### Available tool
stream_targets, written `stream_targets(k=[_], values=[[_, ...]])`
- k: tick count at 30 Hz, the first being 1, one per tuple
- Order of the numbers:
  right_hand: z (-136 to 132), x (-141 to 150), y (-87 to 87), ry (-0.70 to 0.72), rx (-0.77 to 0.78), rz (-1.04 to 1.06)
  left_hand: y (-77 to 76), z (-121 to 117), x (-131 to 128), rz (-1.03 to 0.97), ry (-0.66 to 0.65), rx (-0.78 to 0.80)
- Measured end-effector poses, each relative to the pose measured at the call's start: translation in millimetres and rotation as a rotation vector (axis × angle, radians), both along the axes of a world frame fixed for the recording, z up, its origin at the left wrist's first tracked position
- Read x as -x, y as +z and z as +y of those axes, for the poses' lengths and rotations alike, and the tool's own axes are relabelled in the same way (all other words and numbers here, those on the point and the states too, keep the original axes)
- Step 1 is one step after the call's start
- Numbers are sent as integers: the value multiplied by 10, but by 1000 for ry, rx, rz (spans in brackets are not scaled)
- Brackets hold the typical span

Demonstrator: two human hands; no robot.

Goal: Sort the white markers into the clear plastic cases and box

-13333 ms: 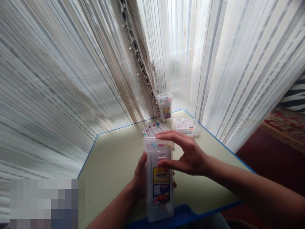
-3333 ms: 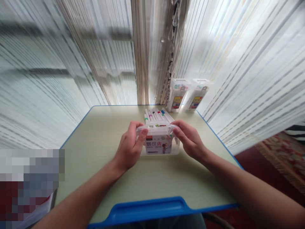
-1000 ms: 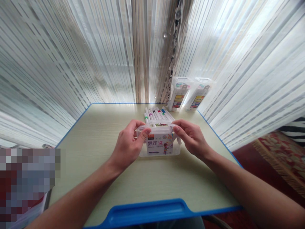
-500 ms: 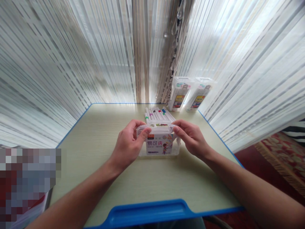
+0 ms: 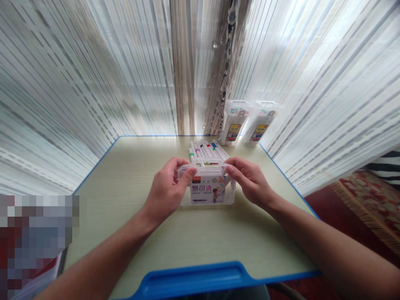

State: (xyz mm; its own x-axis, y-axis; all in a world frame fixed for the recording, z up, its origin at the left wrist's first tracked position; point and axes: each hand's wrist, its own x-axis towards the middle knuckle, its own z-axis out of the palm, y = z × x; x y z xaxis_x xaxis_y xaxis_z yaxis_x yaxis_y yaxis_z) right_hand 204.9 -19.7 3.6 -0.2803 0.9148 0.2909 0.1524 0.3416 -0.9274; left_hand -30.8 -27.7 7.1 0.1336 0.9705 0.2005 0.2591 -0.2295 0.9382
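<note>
A clear plastic marker case [image 5: 208, 189] with a printed paper label stands upright on the table in front of me. My left hand [image 5: 171, 183] grips its upper left corner, thumb on the front and fingers behind the lid edge. At the upper right corner, my right hand [image 5: 248, 179] pinches the case the same way. Whether the lid is fully latched I cannot tell. Just behind the case lie several white markers [image 5: 204, 150] with coloured bands, side by side; their near ends are hidden by the case.
Two more clear cases [image 5: 233, 127] with yellow labels stand at the far right corner of the table. The pale table [image 5: 125, 175] has a blue rim and a blue tray groove [image 5: 196, 277] at its near edge. String curtains [image 5: 140, 75] hang behind it.
Almost nothing differs. Both hands keep their hold on the case corners, and the view has shifted very slightly.
</note>
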Motion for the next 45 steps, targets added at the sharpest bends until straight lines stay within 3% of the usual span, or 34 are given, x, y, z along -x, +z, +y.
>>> stream_targets(k=[45], values=[[-6,0,1,0,23,0,12,-9,7,19,-5,-12]])
